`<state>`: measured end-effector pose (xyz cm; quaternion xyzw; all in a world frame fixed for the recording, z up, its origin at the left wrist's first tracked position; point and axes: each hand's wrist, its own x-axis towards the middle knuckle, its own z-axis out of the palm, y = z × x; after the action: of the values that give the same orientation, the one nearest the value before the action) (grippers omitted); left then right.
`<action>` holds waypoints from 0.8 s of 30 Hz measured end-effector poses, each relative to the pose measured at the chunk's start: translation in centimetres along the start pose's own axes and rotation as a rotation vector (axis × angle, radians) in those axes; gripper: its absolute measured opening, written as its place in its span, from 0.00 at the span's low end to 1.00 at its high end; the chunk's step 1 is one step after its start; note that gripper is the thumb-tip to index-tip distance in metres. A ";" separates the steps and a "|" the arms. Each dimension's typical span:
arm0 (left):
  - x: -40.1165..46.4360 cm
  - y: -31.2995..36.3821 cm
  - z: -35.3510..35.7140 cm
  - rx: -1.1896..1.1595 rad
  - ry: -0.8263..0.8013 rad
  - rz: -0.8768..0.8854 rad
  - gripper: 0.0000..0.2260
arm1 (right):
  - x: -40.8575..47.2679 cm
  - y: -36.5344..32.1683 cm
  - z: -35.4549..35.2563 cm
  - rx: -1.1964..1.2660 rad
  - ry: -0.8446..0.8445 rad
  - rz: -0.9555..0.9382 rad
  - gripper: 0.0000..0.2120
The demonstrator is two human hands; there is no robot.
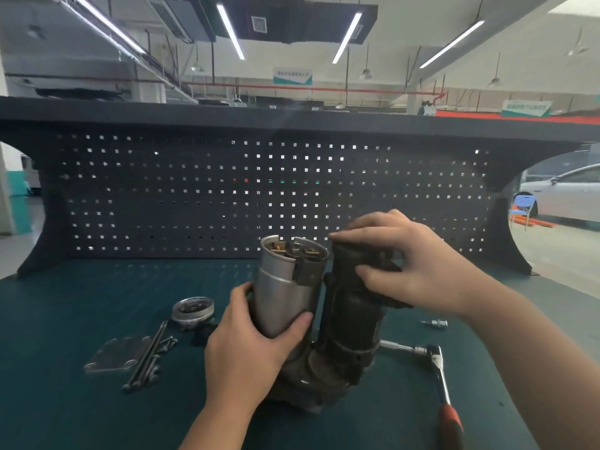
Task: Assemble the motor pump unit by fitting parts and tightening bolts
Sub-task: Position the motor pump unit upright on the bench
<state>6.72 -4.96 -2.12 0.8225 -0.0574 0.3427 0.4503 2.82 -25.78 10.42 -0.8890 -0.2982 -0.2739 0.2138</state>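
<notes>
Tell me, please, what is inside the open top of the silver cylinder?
In the open top of the silver cylinder, copper-coloured and grey metal parts show, too blurred to name. Its wall hides everything deeper down. The left hand grips its lower half.

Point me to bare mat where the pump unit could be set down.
Free: the back-left mat between the pegboard and the round cap; also the far-right mat beyond the ratchet. Crowded: front left, with the flat plate and long bolts; a small socket lies right of the unit.
</notes>
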 end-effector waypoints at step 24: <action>0.0 -0.3 0.5 -0.005 0.051 -0.035 0.40 | 3.0 -3.2 4.9 0.384 0.408 0.448 0.17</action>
<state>7.07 -5.15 -2.55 0.8132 -0.0327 0.3554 0.4597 4.49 -19.60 9.24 -0.8029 -0.0931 -0.3310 0.4870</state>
